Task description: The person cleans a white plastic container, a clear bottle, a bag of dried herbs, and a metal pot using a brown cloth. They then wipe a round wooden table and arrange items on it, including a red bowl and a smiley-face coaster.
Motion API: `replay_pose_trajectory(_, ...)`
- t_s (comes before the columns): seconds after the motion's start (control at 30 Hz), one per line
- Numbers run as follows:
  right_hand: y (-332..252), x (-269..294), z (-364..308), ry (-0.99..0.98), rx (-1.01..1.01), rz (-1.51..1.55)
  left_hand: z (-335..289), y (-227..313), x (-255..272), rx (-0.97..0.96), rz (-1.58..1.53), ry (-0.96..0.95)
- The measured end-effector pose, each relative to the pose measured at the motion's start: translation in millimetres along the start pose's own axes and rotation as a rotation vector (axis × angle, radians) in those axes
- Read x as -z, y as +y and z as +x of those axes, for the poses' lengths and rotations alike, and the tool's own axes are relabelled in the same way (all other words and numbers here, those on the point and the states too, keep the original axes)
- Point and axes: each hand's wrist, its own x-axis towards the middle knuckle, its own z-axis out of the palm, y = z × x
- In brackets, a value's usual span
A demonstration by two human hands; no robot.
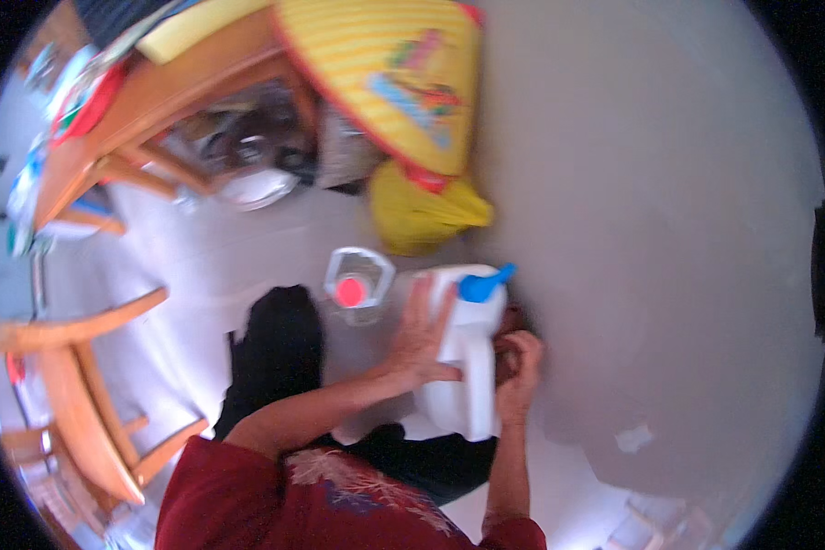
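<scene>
A white plastic jug (pixel 447 403) with a large side handle and a blue spout-like top (pixel 486 286) stands in front of me, close to the wall. My left hand (pixel 419 335) grips its left side, fingers spread along the body and thumb towards the handle. On the jug's other side is my right hand (pixel 521 362), its fingers curled beside a dark reddish-brown thing (pixel 511 323). The jug partly hides that thing, and its kind is unclear. Left of the jug sits a clear bottle (pixel 362 313) with a red cap (pixel 349 292) and a pale handle.
A yellow bag (pixel 403 215) lies beyond the jug, below a yellow striped cover (pixel 376 55) with red edging. A wooden table (pixel 156 105) stands at the far left, with a silvery lid-like item (pixel 258 189) under it. Wooden chairs (pixel 92 412) are at left; a pale wall (pixel 651 229) rises at right.
</scene>
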Motion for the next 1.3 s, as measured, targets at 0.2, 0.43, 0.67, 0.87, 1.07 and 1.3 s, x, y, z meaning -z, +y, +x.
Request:
replay_pose_trajectory(0.2,-9.9,128.8,72.0,0.125,0.215,-0.425,93.8,82.8,-112.0,-0.215,-0.353,0.235)
replay_pose_trajectory(0.43,12.8,148.2,15.8,-0.084,0.159,-0.369,71.8,85.5,-102.6,-0.163,-0.291,0.280)
replay_pose_trajectory(0.67,-17.4,162.5,-30.4,-0.294,0.107,-0.471,55.6,64.9,-86.4,-0.147,-0.178,0.259)
replay_pose_trajectory(0.87,-78.2,187.7,-47.8,0.001,0.017,-0.124,50.0,68.8,-76.6,-0.099,-0.154,0.187)
replay_pose_trajectory(1.07,-93.7,101.2,56.6,-0.180,0.432,-0.567,53.2,72.3,-75.1,-0.179,-0.165,0.225)
replay_pose_trajectory(1.3,-93.6,82.9,0.3,-0.209,0.602,-0.897,43.3,59.5,-52.8,-0.242,-0.050,0.106)
